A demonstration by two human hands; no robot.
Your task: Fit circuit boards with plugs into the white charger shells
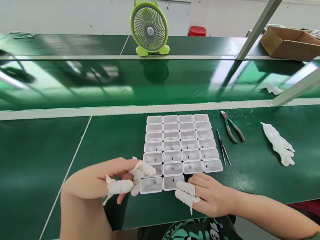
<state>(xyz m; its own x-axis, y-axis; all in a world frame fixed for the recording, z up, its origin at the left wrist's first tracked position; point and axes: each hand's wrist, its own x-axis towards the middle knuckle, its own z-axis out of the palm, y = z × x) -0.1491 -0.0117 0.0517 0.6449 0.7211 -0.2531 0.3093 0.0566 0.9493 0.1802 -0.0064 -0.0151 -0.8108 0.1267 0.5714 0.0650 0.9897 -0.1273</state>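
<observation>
Trays point(190, 155), left fingers point(148, 169) apart over 1, right fingers point(185, 188) together at another's edge.

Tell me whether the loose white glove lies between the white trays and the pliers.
No; the glove lies right of the pliers, farther from the trays.

The small trays point(172, 156) look like smooth, translucent plastic. The green tabletop point(116, 140) is smooth with a soft sheen; the conveyor belt point(184, 82) behind is glossy. The open box point(292, 43) is matt brown cardboard.
</observation>
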